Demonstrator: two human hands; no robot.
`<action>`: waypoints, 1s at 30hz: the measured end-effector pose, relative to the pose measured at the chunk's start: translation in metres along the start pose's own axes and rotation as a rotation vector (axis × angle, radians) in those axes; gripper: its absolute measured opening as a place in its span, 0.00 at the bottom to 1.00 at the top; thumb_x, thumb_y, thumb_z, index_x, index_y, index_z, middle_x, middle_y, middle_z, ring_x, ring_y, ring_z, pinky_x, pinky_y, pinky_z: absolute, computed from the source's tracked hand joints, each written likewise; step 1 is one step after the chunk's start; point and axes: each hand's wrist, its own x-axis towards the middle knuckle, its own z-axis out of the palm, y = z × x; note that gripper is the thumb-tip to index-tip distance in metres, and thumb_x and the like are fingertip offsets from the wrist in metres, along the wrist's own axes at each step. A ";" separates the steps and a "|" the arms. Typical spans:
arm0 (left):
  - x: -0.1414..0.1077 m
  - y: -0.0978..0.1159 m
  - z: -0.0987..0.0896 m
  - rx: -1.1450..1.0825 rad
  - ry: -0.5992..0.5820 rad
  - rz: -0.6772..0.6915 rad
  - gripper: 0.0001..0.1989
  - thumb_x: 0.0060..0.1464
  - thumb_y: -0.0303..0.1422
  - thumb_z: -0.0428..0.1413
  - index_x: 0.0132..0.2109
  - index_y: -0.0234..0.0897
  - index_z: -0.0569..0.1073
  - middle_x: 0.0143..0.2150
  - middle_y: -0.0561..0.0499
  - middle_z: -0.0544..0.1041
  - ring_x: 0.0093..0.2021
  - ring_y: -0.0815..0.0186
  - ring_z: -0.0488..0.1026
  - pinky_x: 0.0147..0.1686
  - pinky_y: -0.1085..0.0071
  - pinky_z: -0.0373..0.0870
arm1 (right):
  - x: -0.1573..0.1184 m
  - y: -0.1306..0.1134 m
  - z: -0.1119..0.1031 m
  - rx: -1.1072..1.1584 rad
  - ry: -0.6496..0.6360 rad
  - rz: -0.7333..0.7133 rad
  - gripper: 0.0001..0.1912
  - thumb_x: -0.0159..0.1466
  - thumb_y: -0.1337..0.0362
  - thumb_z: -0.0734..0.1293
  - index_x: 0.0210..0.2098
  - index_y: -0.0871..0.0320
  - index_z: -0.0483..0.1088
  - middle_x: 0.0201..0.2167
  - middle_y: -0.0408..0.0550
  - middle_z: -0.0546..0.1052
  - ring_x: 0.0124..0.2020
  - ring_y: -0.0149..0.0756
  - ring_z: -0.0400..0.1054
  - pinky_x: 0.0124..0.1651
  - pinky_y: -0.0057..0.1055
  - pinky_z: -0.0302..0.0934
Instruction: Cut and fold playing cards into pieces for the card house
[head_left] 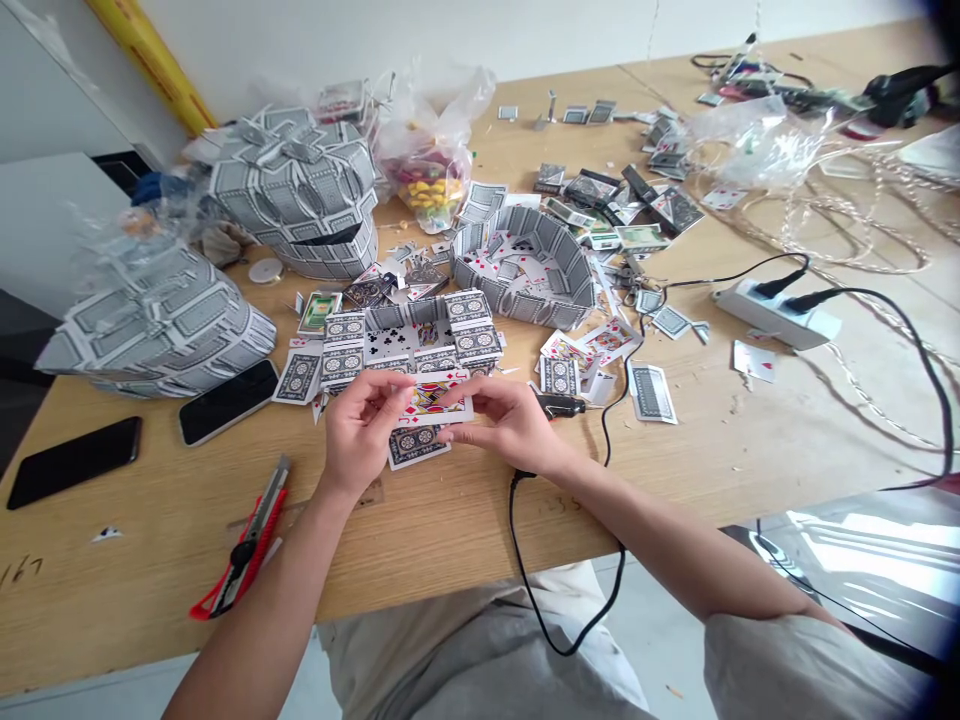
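Note:
Both my hands pinch a red-and-yellow court playing card (436, 402) at its short ends, my left hand (361, 432) on one side and my right hand (504, 422) on the other. The card is held just in front of a low structure of joined playing cards (409, 335) with patterned backs. Another court card (418, 446) lies beneath it on the wooden table (150, 560). A small black corded tool (560, 405) lies close to my right hand, and its cord runs down past the table edge.
Large card-built domes (292, 190) stand at the back left, and a curved card wall (517, 265) stands behind the work. Two phones (229, 402), a red utility knife (246, 540), a power strip (776, 312), cables, plastic bags and card scraps lie around.

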 end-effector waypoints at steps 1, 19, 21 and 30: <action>0.000 0.000 0.000 0.000 0.001 -0.004 0.10 0.62 0.41 0.68 0.43 0.40 0.83 0.33 0.52 0.81 0.30 0.68 0.75 0.31 0.74 0.71 | 0.000 0.001 0.000 -0.014 0.005 -0.004 0.21 0.54 0.54 0.87 0.42 0.54 0.84 0.43 0.51 0.87 0.43 0.42 0.81 0.49 0.39 0.77; -0.001 -0.004 -0.004 0.113 -0.101 0.285 0.06 0.57 0.35 0.73 0.41 0.43 0.87 0.36 0.51 0.84 0.36 0.65 0.79 0.37 0.69 0.74 | 0.000 0.004 -0.004 -0.107 0.133 -0.086 0.14 0.59 0.52 0.84 0.39 0.52 0.88 0.40 0.51 0.89 0.42 0.45 0.84 0.48 0.41 0.77; -0.001 -0.003 -0.003 0.115 -0.092 0.291 0.04 0.58 0.35 0.73 0.40 0.44 0.87 0.38 0.50 0.85 0.38 0.64 0.80 0.39 0.68 0.76 | -0.001 0.003 -0.004 -0.138 0.132 -0.081 0.12 0.61 0.51 0.83 0.38 0.51 0.88 0.39 0.50 0.89 0.40 0.45 0.83 0.46 0.41 0.76; -0.005 0.002 0.005 -0.051 -0.109 0.036 0.08 0.58 0.37 0.72 0.36 0.41 0.83 0.42 0.47 0.85 0.45 0.60 0.83 0.45 0.63 0.81 | 0.000 0.000 0.002 -0.151 0.204 -0.111 0.12 0.62 0.50 0.81 0.34 0.51 0.87 0.39 0.51 0.89 0.40 0.45 0.83 0.46 0.40 0.76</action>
